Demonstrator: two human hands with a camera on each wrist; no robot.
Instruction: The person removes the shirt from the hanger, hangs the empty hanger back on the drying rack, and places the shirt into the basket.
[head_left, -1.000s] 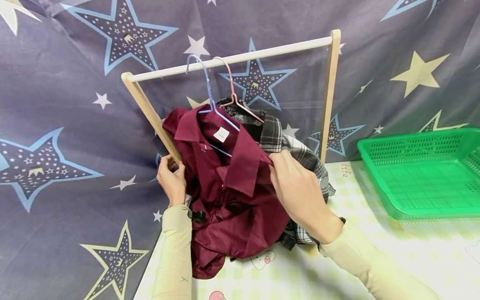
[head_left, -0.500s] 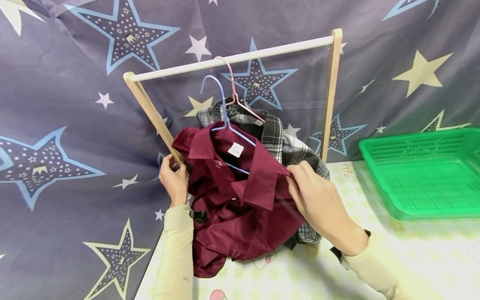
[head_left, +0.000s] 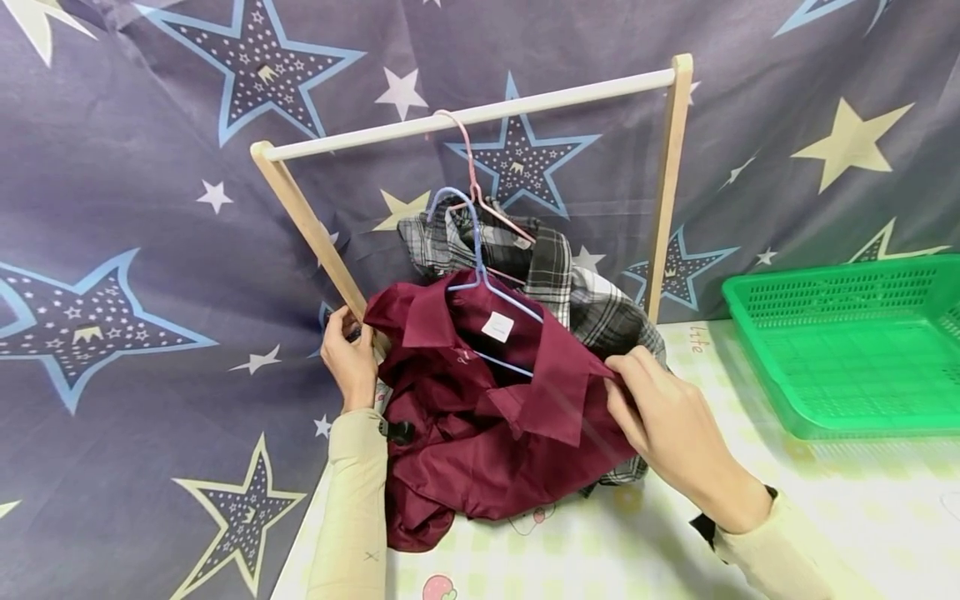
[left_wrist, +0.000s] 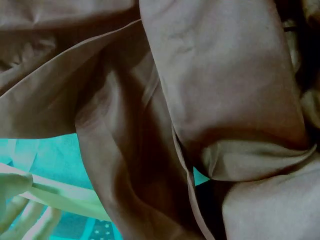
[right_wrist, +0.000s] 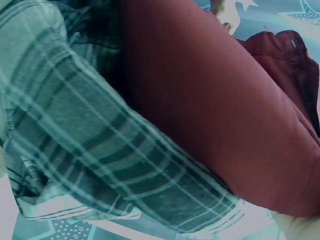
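A maroon collared shirt (head_left: 517,467) is on a blue hanger (head_left: 477,233), whose hook stands apart from and below the white rail (head_left: 465,115). My right hand (head_left: 667,417) pinches the shirt at its shoulder, over the hanger's right end. At the rack's left wooden post (head_left: 311,225), my left hand (head_left: 348,358) grips the post low down; in the left wrist view its fingers (left_wrist: 35,215) curl at the pale post beside the maroon cloth. Behind hangs a black-and-white plaid shirt (head_left: 600,308) on a pink hanger (head_left: 471,158) hooked over the rail.
A green perforated basket (head_left: 780,400) stands on the table at the right. The rack's right post (head_left: 667,192) rises behind the plaid shirt. A star-patterned curtain (head_left: 150,417) backs the checked tablecloth (head_left: 600,558).
The blue hanger's hook has come off the rail. My right hand has drawn hanger and maroon shirt down and to the right. My left hand has stayed on the post.
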